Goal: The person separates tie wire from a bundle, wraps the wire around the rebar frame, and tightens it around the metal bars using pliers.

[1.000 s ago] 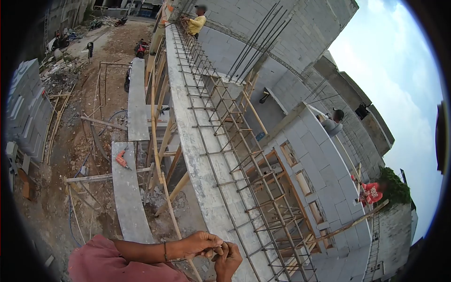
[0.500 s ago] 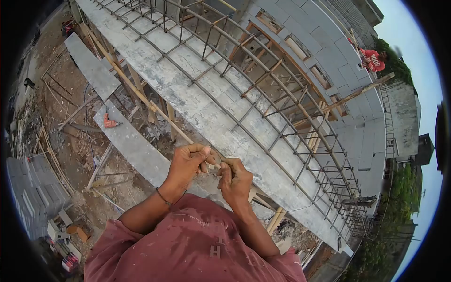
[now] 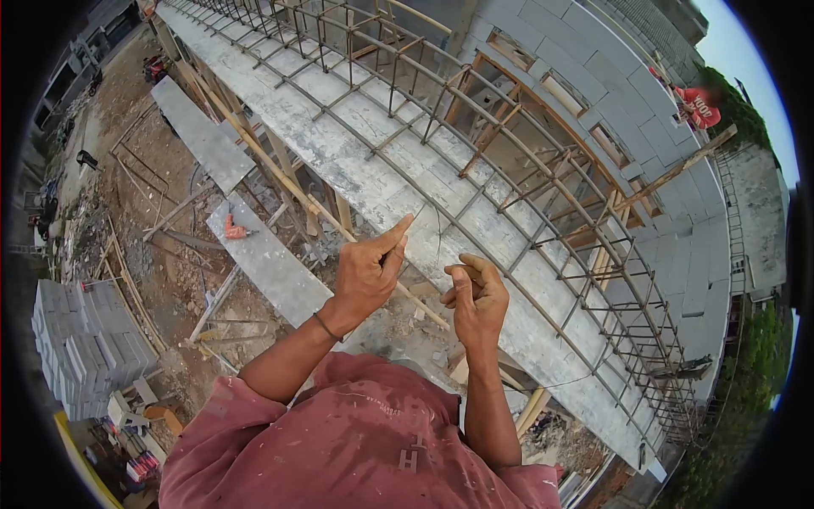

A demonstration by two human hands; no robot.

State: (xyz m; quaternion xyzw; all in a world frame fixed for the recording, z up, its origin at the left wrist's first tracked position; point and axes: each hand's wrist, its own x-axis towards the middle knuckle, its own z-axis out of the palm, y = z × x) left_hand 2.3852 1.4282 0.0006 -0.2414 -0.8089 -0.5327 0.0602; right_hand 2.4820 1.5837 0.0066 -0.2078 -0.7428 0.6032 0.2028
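Observation:
My left hand (image 3: pixel 370 267) is raised over the near edge of the concrete-faced beam form (image 3: pixel 373 182), index finger stretched forward and thumb close beneath it. From its fingertips a short piece of thin tie wire (image 3: pixel 420 209) appears to stick out, pinched there. Another thin dark strand (image 3: pixel 439 231) shows against the pale surface between the hands. To the right, my right hand (image 3: pixel 477 299) is closed, thumb against curled fingers; whatever it grips is hidden. Beyond both hands runs the rebar cage (image 3: pixel 475 102), its nearest long bar just past the fingertips.
An orange power drill (image 3: pixel 235 227) lies on a grey plank (image 3: pixel 263 263) below left. Grey blocks (image 3: pixel 93 348) are stacked at lower left. A block wall (image 3: pixel 627 93) rises behind the cage, where a person in red (image 3: pixel 699 109) is at work. Bamboo poles (image 3: pixel 318 212) line the beam's near side.
My hands have moved apart from their joined pinch. The left has gone forward with its index finger extended; the right has shifted right. The view has turned slightly.

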